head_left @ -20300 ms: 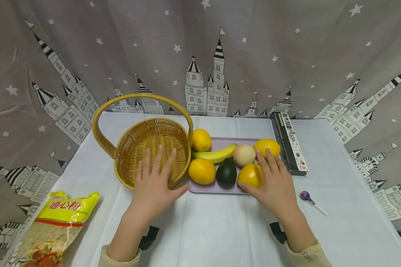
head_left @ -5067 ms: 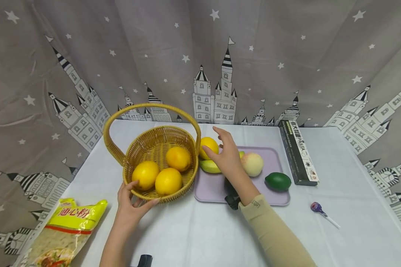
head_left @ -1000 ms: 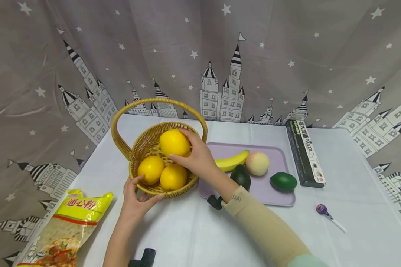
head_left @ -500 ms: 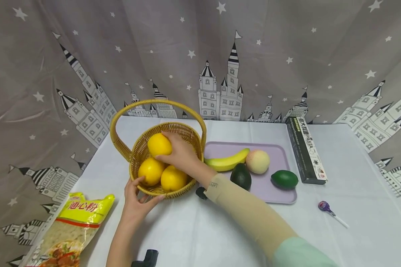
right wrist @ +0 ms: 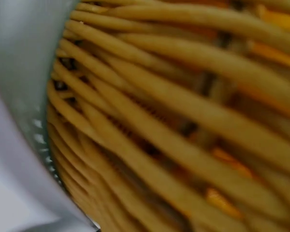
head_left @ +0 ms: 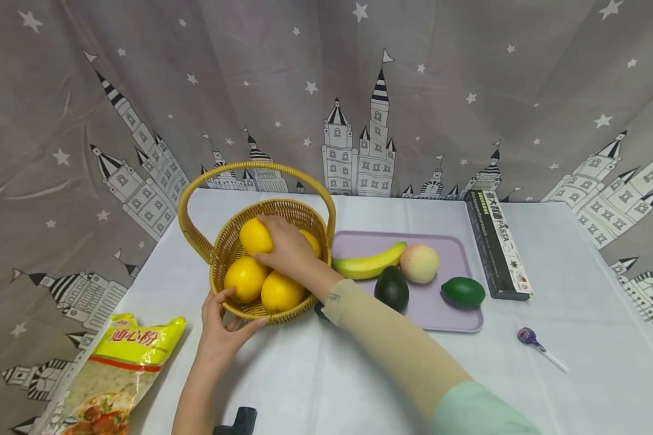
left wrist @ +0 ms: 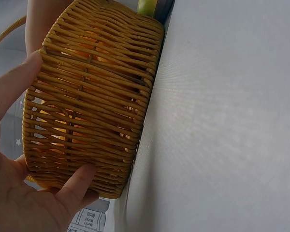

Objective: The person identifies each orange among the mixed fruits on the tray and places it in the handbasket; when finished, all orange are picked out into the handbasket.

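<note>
My right hand reaches inside the wicker basket, its thumb and fingers gripping a yellow-orange round fruit. Below that fruit lie two more, a left one and a right one; another shows partly behind the hand. At the basket's near left side, my left hand holds the wall and rim. In the left wrist view, the left thumb touches the rim and a fingertip presses the woven outside. Only blurred wicker fills most of the right wrist view.
Right of the basket, a lilac tray bears a banana, a peach, an avocado and a green fruit. Farther right are a pasta box and a lollipop. A pasta bag lies front left.
The right hand has carried its fruit leftward within the basket over the last second, then moved slightly farther. Another fruit now shows behind it. My left hand has stayed at the basket.
</note>
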Action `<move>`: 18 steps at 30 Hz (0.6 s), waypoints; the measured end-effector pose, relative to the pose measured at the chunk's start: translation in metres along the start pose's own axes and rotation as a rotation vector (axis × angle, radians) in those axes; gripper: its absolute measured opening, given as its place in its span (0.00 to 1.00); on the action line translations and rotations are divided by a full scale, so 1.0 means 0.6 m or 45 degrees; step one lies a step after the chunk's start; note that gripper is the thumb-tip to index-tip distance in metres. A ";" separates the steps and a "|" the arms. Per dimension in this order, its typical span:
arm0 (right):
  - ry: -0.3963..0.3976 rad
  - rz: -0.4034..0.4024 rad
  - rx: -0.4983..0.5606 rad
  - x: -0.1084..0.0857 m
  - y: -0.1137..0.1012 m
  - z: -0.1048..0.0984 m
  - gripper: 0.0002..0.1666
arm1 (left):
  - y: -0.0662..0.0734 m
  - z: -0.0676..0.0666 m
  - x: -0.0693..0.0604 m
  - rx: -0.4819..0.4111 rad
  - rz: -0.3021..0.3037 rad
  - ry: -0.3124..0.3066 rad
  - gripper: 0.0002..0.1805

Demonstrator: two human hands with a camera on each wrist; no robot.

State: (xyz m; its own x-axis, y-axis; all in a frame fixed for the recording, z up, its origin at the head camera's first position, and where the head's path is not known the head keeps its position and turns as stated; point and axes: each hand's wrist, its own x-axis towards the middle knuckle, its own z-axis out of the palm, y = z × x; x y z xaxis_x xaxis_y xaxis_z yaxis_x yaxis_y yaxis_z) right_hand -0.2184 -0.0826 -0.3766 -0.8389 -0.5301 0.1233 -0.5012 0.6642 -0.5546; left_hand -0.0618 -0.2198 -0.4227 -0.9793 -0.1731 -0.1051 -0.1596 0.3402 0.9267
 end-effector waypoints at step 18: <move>0.009 -0.028 -0.100 -0.005 0.003 0.013 0.31 | -0.002 0.001 0.004 -0.017 0.024 0.009 0.47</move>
State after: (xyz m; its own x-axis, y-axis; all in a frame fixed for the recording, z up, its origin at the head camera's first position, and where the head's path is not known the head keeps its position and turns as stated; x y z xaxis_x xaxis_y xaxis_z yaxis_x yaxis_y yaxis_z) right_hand -0.2155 -0.0838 -0.3844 -0.8288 -0.5414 0.1411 -0.5345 0.6917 -0.4857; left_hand -0.0640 -0.2198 -0.4241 -0.9811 -0.1736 -0.0849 -0.1393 0.3308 0.9334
